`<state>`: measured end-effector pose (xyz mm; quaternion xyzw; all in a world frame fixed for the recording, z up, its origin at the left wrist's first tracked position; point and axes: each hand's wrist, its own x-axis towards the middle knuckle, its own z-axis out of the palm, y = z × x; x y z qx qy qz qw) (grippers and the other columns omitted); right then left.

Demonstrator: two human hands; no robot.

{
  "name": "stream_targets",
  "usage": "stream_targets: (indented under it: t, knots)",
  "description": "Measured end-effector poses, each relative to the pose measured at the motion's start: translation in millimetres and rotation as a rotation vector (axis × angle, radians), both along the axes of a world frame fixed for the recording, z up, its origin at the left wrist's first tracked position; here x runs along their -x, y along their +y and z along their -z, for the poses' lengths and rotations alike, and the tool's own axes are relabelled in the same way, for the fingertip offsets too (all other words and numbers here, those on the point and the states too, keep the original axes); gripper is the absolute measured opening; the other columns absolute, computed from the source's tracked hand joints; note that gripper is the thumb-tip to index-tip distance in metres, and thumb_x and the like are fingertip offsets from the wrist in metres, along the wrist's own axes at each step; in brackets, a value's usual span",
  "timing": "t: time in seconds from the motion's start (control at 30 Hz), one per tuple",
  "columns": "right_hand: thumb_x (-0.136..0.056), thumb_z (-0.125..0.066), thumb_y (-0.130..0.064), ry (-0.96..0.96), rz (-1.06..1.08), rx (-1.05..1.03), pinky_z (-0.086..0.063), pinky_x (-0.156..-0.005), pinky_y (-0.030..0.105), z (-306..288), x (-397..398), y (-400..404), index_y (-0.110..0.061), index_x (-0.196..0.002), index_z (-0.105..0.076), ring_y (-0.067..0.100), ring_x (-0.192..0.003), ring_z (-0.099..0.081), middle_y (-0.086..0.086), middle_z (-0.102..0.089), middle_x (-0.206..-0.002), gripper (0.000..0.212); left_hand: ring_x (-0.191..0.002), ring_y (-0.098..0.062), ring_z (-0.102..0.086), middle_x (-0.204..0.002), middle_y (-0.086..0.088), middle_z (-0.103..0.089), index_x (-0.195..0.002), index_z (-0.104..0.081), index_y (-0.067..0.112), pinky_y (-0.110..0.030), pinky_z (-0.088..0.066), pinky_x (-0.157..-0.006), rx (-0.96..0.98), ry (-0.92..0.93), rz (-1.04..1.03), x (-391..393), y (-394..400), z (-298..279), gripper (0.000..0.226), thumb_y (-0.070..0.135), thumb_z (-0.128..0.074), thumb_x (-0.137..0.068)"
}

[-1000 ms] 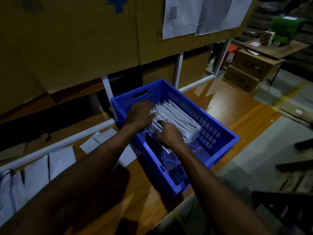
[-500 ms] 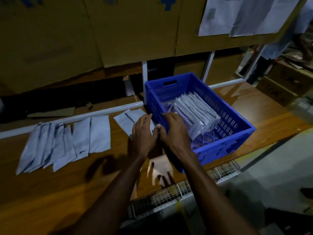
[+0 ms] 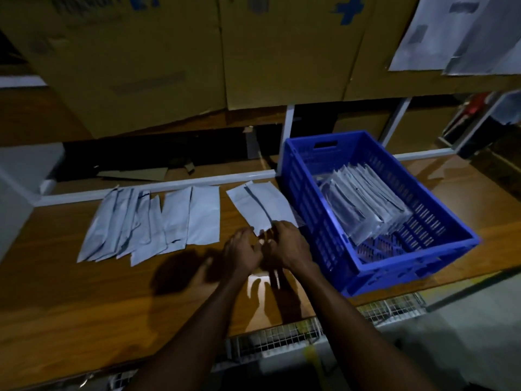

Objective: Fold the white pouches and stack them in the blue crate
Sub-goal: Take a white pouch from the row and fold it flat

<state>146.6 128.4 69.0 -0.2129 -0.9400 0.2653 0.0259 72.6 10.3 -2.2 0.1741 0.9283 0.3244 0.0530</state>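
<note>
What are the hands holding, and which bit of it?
The right hand pinches the near end of a flat white pouch lying on the table. Whether the left hand grips it too cannot be told.

Both hands (image 3: pixel 266 246) at the near edge of a flat white pouch (image 3: pixel 260 206) beside the blue crate (image 3: pixel 315 221).

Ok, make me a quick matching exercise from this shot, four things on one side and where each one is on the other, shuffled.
Things:
1. folded pouches
2. flat pouches
3. blue crate
4. cardboard boxes

Places:
A. on the right of the wooden table
B. above the table, at the back
C. inside the crate
D. spread in a row on the left of the table

Pairs: 1-C, 2-D, 3-A, 4-B
</note>
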Motion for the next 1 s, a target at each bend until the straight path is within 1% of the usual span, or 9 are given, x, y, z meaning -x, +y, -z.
stream_targets:
  t: [0.17, 0.27, 0.37, 0.43, 0.5, 0.63, 0.73, 0.87, 1.0]
  knots:
    - [-0.091, -0.045, -0.044, -0.096, 0.040, -0.027, -0.047, -0.101, 0.045, 23, 41, 17, -0.015, -0.138, -0.048, 0.029, -0.125, -0.051, 0.012, -0.055, -0.133, 0.055, -0.142, -0.022, -0.036, -0.157, 0.003, -0.037, -0.149, -0.039, 0.033, -0.042, -0.037, -0.113, 0.188, 0.017, 0.180, 57, 19, 2, 0.059, 0.037, -0.057, -0.093]
    - [-0.088, -0.049, -0.040, -0.219, -0.012, -0.086, -0.037, -0.111, 0.047, 36, 62, 33, -0.014, -0.151, -0.031, 0.033, -0.137, -0.038, 0.014, -0.042, -0.146, 0.071, -0.147, -0.020, -0.029, -0.162, 0.007, -0.027, -0.154, -0.028, 0.038, -0.041, -0.033, -0.117, 0.247, -0.013, 0.275, 98, 32, 1, 0.064, 0.029, -0.058, -0.097]
    - [-0.092, -0.059, -0.040, -0.295, 0.001, -0.142, -0.024, -0.117, 0.050, 46, 85, 44, -0.015, -0.155, -0.018, 0.033, -0.147, -0.021, 0.013, -0.023, -0.159, 0.080, -0.148, -0.021, -0.027, -0.163, 0.002, -0.027, -0.156, -0.023, 0.037, -0.041, -0.035, -0.116, 0.286, 0.107, 0.400, 136, 40, 3, 0.080, 0.018, -0.066, -0.091]
    - [-0.086, -0.068, -0.041, -0.340, 0.018, -0.090, -0.011, -0.120, 0.052, 53, 100, 50, -0.021, -0.158, -0.005, 0.031, -0.152, -0.004, 0.010, -0.003, -0.165, 0.097, -0.150, -0.022, -0.021, -0.165, 0.000, -0.018, -0.158, -0.017, 0.034, -0.042, -0.029, -0.118, 0.369, 0.198, 0.501, 153, 45, 5, 0.092, 0.013, -0.070, -0.086]
    - [-0.082, -0.072, -0.042, -0.340, 0.023, -0.090, -0.007, -0.119, 0.056, 65, 110, 53, -0.027, -0.158, 0.003, 0.032, -0.152, 0.004, 0.008, 0.006, -0.165, 0.108, -0.152, -0.023, -0.016, -0.167, -0.001, -0.010, -0.159, -0.010, 0.032, -0.043, -0.024, -0.120, 0.439, 0.318, 0.578, 165, 53, 11, 0.103, 0.011, -0.074, -0.081]
    - [-0.089, -0.061, -0.041, -0.390, -0.004, -0.117, -0.010, -0.120, 0.061, 82, 117, 58, -0.030, -0.157, 0.009, 0.038, -0.151, 0.003, 0.014, 0.008, -0.165, 0.098, -0.152, -0.024, -0.019, -0.166, -0.002, -0.013, -0.159, -0.010, 0.032, -0.045, -0.026, -0.119, 0.475, 0.438, 0.681, 185, 68, 29, 0.114, 0.009, -0.080, -0.071]
    - [-0.094, -0.055, -0.042, -0.407, -0.016, -0.041, -0.010, -0.121, 0.059, 91, 117, 60, -0.030, -0.158, 0.011, 0.034, -0.152, -0.001, 0.012, 0.006, -0.166, 0.093, -0.153, -0.023, -0.014, -0.167, -0.002, -0.009, -0.159, -0.007, 0.032, -0.048, -0.026, -0.120, 0.522, 0.420, 0.708, 191, 78, 28, 0.109, 0.009, -0.077, -0.077]
    - [-0.097, -0.055, -0.031, -0.282, 0.024, -0.063, -0.022, -0.119, 0.056, 94, 107, 62, -0.033, -0.158, -0.003, 0.028, -0.150, -0.021, 0.006, -0.016, -0.165, 0.080, -0.154, -0.021, -0.008, -0.167, -0.001, -0.006, -0.159, -0.007, 0.033, -0.048, -0.017, -0.123, 0.540, 0.402, 0.713, 190, 79, 20, 0.101, 0.011, -0.072, -0.085]
    - [-0.093, -0.062, -0.023, -0.149, -0.053, -0.131, -0.028, -0.117, 0.056, 76, 91, 58, -0.036, -0.156, -0.012, 0.024, -0.147, -0.027, 0.000, -0.023, -0.162, 0.081, -0.152, -0.021, -0.018, -0.164, -0.001, -0.023, -0.157, -0.021, 0.031, -0.047, -0.006, -0.124, 0.540, 0.458, 0.714, 183, 66, 6, 0.089, 0.013, -0.071, -0.086]
